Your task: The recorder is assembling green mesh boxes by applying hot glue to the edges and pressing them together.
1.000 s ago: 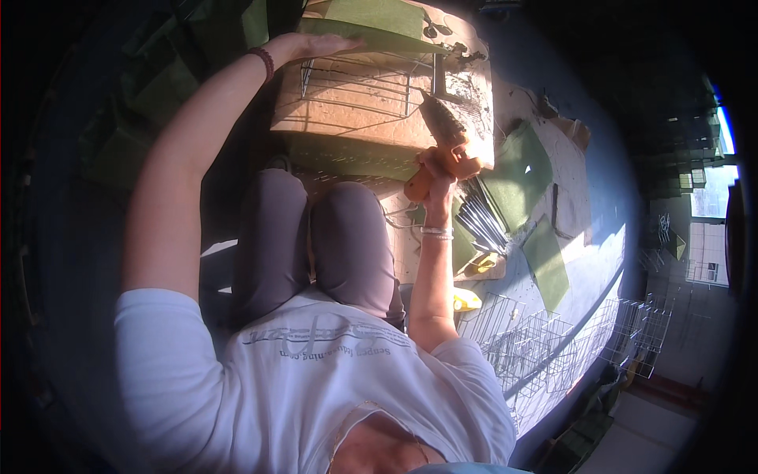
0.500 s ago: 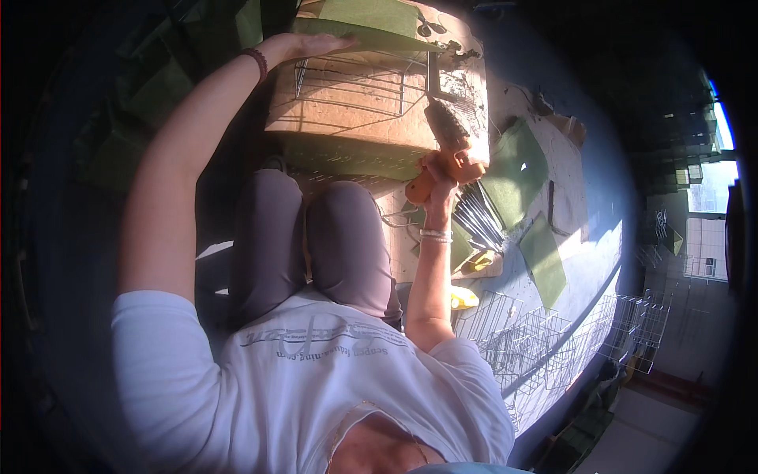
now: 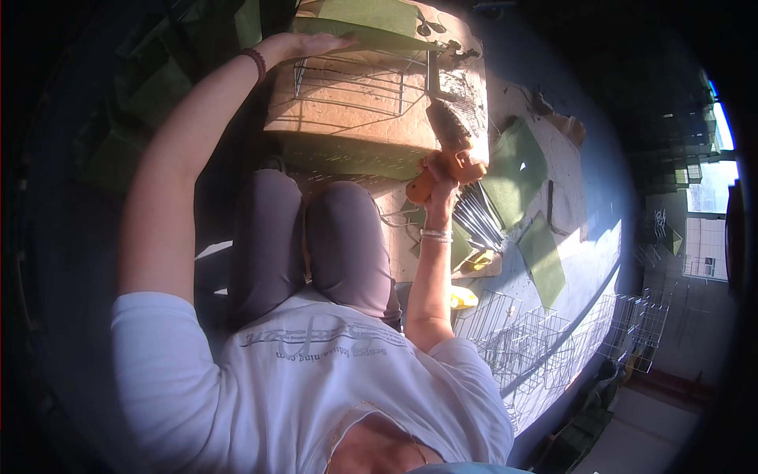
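Note:
My right hand (image 3: 439, 175) is closed around the handle of a gun-shaped hand tool (image 3: 447, 126) with an orange body and a dark, worn front part. Its narrow metal tip points away from me, reaching the right end of a green sheet (image 3: 387, 39). Stretched out along that sheet's near edge is my left hand (image 3: 320, 44), its fingers lying against the material and partly hard to make out. Under the sheet a thin wire frame (image 3: 347, 85) stands on a cardboard-covered work surface (image 3: 332, 117).
More green sheets (image 3: 517, 170) and a bundle of thin metal rods (image 3: 478, 215) lie to the right of my knees. Farther right, wire grid panels (image 3: 529, 340) are on the floor. Dark green pieces (image 3: 154, 87) are stacked at the far left. Something yellow (image 3: 464, 297) lies beside my right elbow.

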The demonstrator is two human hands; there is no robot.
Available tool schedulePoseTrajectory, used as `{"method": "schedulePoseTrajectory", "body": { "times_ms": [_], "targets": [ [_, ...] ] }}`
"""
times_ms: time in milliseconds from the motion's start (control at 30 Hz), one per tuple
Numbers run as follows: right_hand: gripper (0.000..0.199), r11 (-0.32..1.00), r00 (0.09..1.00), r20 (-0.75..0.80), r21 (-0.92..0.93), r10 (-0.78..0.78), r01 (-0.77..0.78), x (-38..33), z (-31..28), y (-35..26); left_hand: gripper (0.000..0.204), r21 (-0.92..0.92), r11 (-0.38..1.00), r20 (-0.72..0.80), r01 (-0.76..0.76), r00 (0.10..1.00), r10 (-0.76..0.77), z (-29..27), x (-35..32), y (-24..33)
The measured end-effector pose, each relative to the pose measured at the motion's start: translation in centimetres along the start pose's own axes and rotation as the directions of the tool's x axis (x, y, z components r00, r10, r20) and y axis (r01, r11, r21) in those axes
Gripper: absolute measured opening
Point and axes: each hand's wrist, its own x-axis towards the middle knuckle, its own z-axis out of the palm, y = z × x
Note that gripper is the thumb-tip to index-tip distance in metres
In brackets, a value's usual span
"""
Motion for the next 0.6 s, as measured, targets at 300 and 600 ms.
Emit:
{"method": "schedulePoseTrajectory", "body": {
  "times_ms": [300,600],
  "targets": [
    [0.024,1.000,0.999,-0.024,-0.013,0.020,-0.021,-0.2,1.2,0.2,0.095,0.011,0.999,0.006,0.035,0.999,-0.035,-0.2,-0.8,0.0],
    [0.023,1.000,1.000,-0.002,-0.017,0.025,-0.025,0.0,1.6,1.3,0.094,0.020,1.000,-0.012,0.002,1.000,-0.001,-0.4,0.4,-1.9]
  ]
}}
